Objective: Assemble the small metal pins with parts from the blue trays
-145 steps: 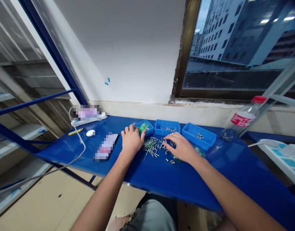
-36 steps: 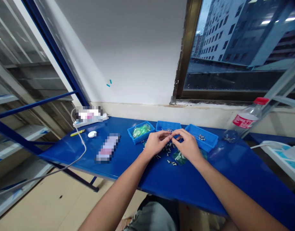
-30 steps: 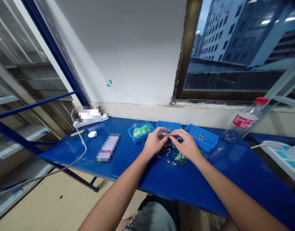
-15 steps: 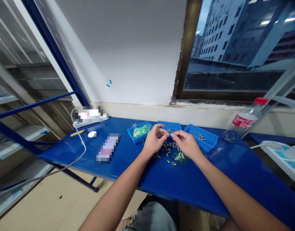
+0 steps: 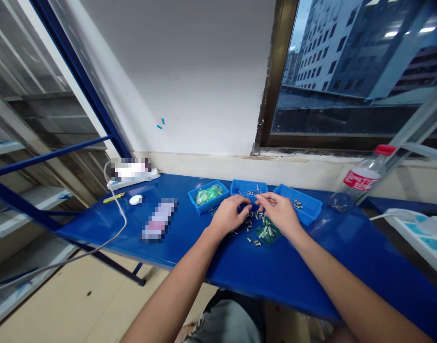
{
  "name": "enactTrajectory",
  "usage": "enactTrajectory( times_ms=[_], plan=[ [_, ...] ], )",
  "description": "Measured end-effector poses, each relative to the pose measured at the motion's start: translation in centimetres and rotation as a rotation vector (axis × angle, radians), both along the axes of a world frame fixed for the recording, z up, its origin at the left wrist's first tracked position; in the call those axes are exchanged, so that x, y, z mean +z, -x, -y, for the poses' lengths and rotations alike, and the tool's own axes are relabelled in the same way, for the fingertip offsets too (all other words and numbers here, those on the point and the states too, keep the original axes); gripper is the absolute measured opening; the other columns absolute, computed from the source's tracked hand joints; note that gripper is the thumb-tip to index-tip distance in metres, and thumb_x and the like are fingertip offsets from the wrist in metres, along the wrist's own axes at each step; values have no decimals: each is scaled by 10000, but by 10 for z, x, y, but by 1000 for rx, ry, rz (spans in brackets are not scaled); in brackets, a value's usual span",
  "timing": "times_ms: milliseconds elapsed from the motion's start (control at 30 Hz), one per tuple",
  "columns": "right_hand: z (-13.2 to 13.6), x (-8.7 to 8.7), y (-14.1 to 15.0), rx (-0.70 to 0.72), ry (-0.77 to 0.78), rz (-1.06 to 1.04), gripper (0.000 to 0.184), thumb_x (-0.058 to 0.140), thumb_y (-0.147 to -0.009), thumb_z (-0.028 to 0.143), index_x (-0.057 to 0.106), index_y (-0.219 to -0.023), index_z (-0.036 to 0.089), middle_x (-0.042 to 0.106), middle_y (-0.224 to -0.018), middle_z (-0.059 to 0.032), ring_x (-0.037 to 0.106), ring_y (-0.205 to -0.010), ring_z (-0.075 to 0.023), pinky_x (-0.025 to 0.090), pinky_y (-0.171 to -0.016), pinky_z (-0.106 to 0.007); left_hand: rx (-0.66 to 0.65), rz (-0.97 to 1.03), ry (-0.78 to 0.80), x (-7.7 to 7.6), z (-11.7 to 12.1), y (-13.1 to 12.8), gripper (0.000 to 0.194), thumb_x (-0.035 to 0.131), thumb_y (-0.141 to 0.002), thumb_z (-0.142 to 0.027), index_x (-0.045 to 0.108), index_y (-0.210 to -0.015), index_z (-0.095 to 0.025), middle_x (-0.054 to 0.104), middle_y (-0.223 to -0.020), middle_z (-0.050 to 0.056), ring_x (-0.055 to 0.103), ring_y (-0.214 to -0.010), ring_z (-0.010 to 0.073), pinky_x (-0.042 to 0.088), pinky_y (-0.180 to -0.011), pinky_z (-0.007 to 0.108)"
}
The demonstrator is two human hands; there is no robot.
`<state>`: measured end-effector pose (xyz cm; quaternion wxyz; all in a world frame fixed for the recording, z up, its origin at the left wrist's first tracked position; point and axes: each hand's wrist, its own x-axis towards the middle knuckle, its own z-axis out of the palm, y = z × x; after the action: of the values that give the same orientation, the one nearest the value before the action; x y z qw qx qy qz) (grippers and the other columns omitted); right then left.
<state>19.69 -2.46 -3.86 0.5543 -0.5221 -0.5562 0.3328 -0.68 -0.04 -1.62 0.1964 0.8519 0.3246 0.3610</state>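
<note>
My right hand (image 5: 278, 212) is closed in a pinch at the front edge of the middle blue bin (image 5: 236, 187). A thin metal pin, which looks like a blind rivet (image 5: 257, 187), stands up at its fingertips. More such thin pins lie inside that bin. My left hand (image 5: 228, 214) has its fingers curled down over the left side of a pile of loose screws (image 5: 249, 223); what its fingertips grip, if anything, is hidden. Below my right hand, several silvery cylindrical pieces (image 5: 266, 232) lie on a green plastic bag (image 5: 275, 237).
The left blue bin (image 5: 204, 208) holds a green plastic bag (image 5: 209, 194); the right blue bin (image 5: 313, 214) holds a few screws (image 5: 297, 204). A bottle (image 5: 359, 178) stands to the right. Leftward are a phone-like object (image 5: 159, 220), a white mouse (image 5: 135, 199), a yellow cutter (image 5: 114, 197) and a cable (image 5: 124, 216).
My hands were together at the fingertips and have parted. The left one has dropped onto the screw pile; the right has shifted slightly to the right, with a pin showing at its fingertips.
</note>
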Motion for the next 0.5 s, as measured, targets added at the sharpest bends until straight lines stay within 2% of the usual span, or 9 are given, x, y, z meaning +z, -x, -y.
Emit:
enactTrajectory(
  times_ms=[167,300,500],
  plan=[
    [0,2,-2,-44,48,24,599,651,-863,776,754,-810,188,713,-626,-54,566,-458,-154,428,-456,-279,-60,-209,-37,-10,2,0,405,758,-897,-413,758,-1251,-215,784,-1195,127,728,-1113,319,558,-993,421],
    [1,2,-1,-28,48,3,611,638,-866,786,755,-821,187,708,-632,-51,567,-468,-154,436,-464,-277,-44,-244,-38,-16,-1,-1,283,715,-903,-282,793,-1171,-234,802,-1149,98,747,-1050,285,568,-950,369],
    [2,2,1,4,52,34,589,634,-885,764,746,-835,189,705,-654,-45,557,-485,-150,435,-475,-276,-2,-289,-57,-12,-3,-4,226,694,-877,-172,799,-1070,-225,818,-1042,58,749,-950,251,557,-860,314]
  ],
)
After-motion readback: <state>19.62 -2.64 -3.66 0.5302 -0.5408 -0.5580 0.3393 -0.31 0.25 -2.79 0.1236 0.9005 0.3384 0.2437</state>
